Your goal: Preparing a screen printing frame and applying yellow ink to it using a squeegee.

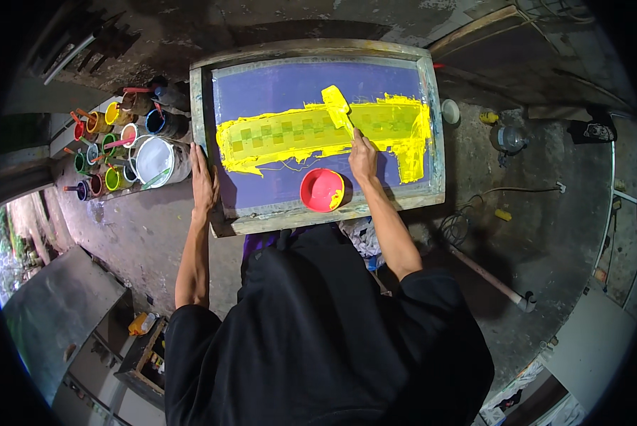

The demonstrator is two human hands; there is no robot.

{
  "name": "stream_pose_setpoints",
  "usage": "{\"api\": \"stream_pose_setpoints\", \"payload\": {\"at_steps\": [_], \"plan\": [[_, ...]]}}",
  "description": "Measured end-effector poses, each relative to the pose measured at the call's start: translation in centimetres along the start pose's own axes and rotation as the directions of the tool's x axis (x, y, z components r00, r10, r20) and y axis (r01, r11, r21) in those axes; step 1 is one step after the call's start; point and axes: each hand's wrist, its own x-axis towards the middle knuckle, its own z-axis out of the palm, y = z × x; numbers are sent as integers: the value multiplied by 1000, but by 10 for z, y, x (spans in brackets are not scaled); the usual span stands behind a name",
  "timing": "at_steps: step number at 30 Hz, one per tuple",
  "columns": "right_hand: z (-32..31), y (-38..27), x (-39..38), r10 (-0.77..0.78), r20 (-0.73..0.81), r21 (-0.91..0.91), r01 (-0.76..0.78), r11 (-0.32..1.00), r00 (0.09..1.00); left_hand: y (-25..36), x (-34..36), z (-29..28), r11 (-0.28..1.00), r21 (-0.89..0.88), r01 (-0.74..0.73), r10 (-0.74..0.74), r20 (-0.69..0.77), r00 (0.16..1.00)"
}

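A wooden-framed printing screen [318, 221] with purple mesh lies in front of me. Thick yellow ink [276, 153] is spread in a band across the mesh, with a checkered pattern showing through. My right hand [362, 157] grips the handle of a spatula [337, 105], whose flat blade is coated in yellow and rests over the band. At the left side of the frame, my left hand [204, 183] holds the edge, fingers stretched along the wood and thumb toward the mesh. A red bowl [320, 190] with yellow ink smeared at its rim sits on the near part of the screen.
Left of the screen stand several small ink pots [113, 112] with sticks in them, beside a white bucket [155, 160]. On the floor at right lie a pipe [489, 278], a coiled cable [457, 226] and a clear water jug [509, 139]. A metal-topped table [62, 312] stands at lower left.
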Motion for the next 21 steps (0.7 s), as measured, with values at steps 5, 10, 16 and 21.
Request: {"api": "stream_pose_setpoints", "payload": {"at_steps": [5,10,16,21], "plan": [[2,-2,2,-76,7,-16,76,997,997,-4,-4,3,1000,13,-4,4,-33,999],[7,-14,-3,-133,26,18,132,991,991,0,-5,1,1000,10,10,-9,-21,1000],[11,-24,11,-147,184,-9,151,988,972,5,-8,4,1000,6,-2,2,-16,1000],[22,-35,16,-197,257,4,203,979,946,4,-8,-1,1000,25,12,-11,-23,1000]]}}
